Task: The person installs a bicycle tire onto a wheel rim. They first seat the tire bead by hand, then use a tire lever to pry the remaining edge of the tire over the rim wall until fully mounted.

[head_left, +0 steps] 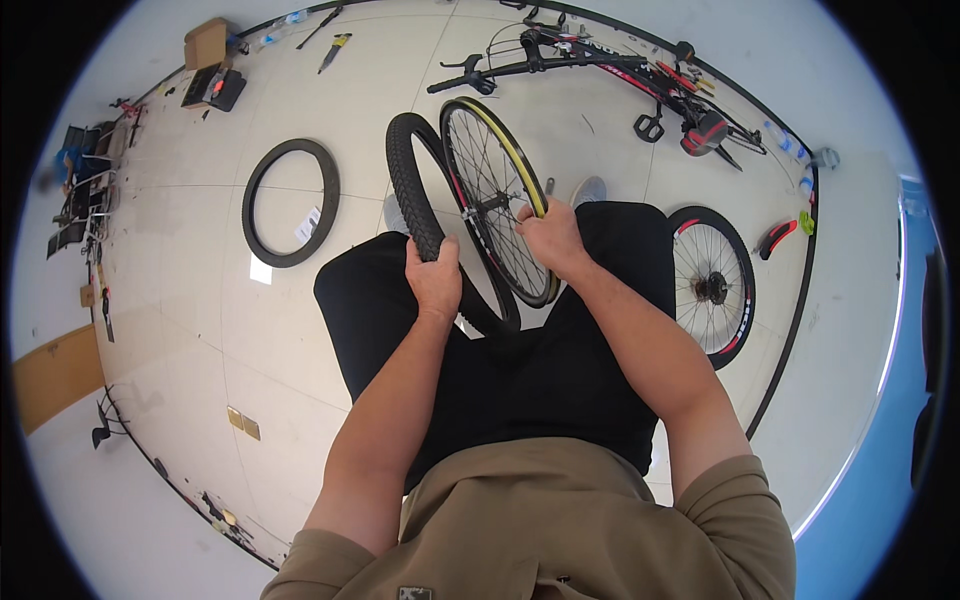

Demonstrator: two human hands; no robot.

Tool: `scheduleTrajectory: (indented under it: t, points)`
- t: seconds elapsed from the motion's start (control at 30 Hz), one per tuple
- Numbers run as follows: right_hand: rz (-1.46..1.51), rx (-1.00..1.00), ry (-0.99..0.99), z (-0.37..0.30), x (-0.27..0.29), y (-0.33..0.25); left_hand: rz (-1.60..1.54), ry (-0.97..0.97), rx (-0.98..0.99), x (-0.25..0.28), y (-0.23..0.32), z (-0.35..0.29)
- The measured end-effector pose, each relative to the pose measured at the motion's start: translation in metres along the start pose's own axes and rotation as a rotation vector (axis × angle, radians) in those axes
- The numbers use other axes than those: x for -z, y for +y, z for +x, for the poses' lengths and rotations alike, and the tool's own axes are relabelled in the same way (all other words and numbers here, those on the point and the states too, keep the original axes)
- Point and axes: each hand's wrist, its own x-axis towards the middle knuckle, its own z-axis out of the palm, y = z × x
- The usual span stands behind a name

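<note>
Between my knees stands a spoked bicycle wheel rim [505,147] with a yellow strip around its outer channel. My right hand [553,240] grips its right edge, fingers curled around the rim. A knobby black bicycle tire [408,185] stands just left of the wheel, tilted and apart from it at the top. My left hand [434,275] is closed around the tire's near side. Low down, the tire passes behind and under the wheel, so I cannot tell whether they touch there.
Another black tire [252,215] with a paper tag lies on the floor to the left. A bicycle frame [620,65] lies at the far right. A wheel with its tire [745,290] rests beside my right knee. An open cardboard box [205,45] stands at the far left.
</note>
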Motion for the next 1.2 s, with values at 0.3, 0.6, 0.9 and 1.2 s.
scheduleTrajectory:
  t: [0.3,0.6,0.9,1.2]
  points:
    - [0.009,-0.004,-0.013,-0.009,-0.006,-0.013,0.014,0.009,-0.032,0.0,-0.007,0.004]
    - [-0.073,0.057,0.012,-0.001,-0.014,-0.007,0.036,0.02,-0.026,-0.004,-0.007,0.005]
    - [-0.093,-0.008,-0.061,-0.006,-0.012,-0.015,0.033,0.02,-0.028,-0.005,-0.006,0.005]
    - [-0.079,0.005,-0.034,0.001,-0.019,-0.009,0.014,-0.012,-0.02,-0.005,-0.003,0.003]
